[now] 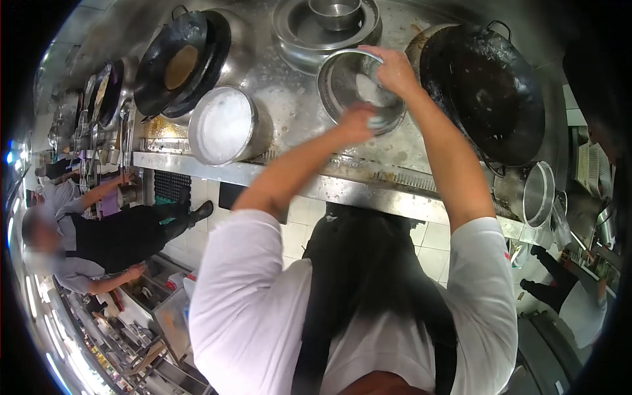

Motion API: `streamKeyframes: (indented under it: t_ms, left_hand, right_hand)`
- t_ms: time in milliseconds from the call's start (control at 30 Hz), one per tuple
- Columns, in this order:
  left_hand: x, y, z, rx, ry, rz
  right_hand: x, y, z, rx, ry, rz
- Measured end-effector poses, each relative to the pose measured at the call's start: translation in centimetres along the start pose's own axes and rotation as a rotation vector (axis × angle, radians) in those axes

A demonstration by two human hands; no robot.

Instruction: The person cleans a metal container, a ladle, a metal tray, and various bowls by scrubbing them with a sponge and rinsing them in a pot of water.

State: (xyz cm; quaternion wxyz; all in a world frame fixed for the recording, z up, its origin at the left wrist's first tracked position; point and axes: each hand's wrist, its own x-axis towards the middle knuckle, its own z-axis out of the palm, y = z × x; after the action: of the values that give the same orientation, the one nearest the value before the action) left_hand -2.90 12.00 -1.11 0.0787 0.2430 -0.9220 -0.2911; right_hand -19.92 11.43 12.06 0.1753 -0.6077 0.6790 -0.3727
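A round metal bowl (336, 84) with some whitish foam or liquid inside is tilted over the steel counter. My right hand (397, 71) grips its upper right rim. Smeared by motion, my left hand (357, 125) is at the bowl's lower edge, and something small and pale green-white shows at its fingers. A metal pot (226, 126) full of white suds stands to the left on the counter (283, 118). Behind the bowl, a small metal pan (336, 14) sits inside a wide steel ring or basin (288, 39).
Dark woks (484, 92) lie on the right, and more woks (158, 66) on the left, one holding brownish liquid. A metal pot (540, 194) stands at the right front edge. One person (118, 237) is at far left, another (579, 303) at far right.
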Motion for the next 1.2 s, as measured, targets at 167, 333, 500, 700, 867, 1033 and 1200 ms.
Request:
streamKeyframes:
  t_ms: [167,333,500,700,867,1033,1200]
  left_hand:
    - [3.5,-1.7,-11.2,0.974,-0.35,0.218]
    - [2.5,-2.9,2.4,0.45,0.076,-0.099]
    - [3.2,0.4,3.6,0.307,-0.327,-0.154]
    - [5.8,-7.8,-3.1,0.812,-0.161,0.243]
    - [9.0,-3.0,2.7,0.322,-0.12,-0.085]
    - [9.3,4.2,1.3,-0.77,-0.031,-0.215]
    - [10.9,-8.9,-1.0,0.69,-0.076,0.297]
  right_hand:
    - [0.3,0.0,0.7,-0.034,-0.045,-0.069]
    - [-0.4,-1.6,1.0,0.041,0.043,0.101]
    - [-2.2,-2.2,5.2,-0.193,0.047,-0.073]
    - [0.1,-2.9,2.8,-0.118,0.044,0.019]
    - [0.9,-1.5,0.1,-0.032,0.085,0.2]
    - [0.2,-0.9,0.4,-0.049,0.223,0.051]
    - [0.4,-1.5,0.1,-0.06,0.095,0.088]
